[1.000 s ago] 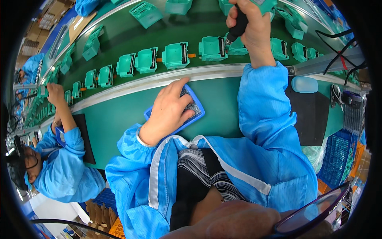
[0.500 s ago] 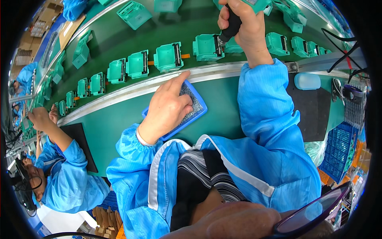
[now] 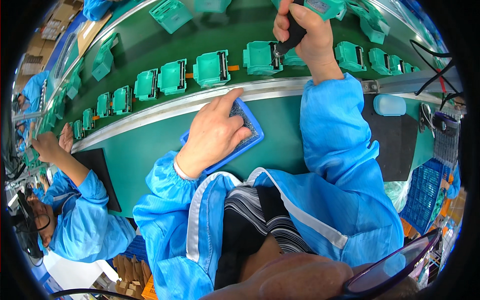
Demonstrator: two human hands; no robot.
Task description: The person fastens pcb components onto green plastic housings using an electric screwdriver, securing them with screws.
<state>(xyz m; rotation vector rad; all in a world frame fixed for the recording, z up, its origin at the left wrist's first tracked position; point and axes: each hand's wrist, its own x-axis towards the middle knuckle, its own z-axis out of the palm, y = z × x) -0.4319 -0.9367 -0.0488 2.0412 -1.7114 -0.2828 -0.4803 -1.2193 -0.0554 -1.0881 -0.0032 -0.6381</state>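
Observation:
My right hand (image 3: 314, 37) is wrapped round the black grip of an electric screwdriver (image 3: 295, 31), whose body is green at the top. The screwdriver's tip meets the dark strip on the right side of a green plastic housing (image 3: 261, 56). My left hand (image 3: 214, 129) lies over a blue tray (image 3: 258, 131) full of small metal pieces, too small to name. Its index finger stretches toward the metal rail, the thumb stands apart, and nothing shows in its grasp. The hand hides much of the tray.
Several green housings (image 3: 210, 69) line the green belt, some joined by orange strips. A metal rail (image 3: 200, 96) edges it. At left a co-worker's hand (image 3: 47, 147) is by the belt. A pale blue case (image 3: 390, 105) and a black mat (image 3: 387, 150) lie at right.
My left hand has shifted slightly, its thumb farther over the tray. My right hand keeps the screwdriver at the same housing. The co-worker's hands at left have moved a little apart.

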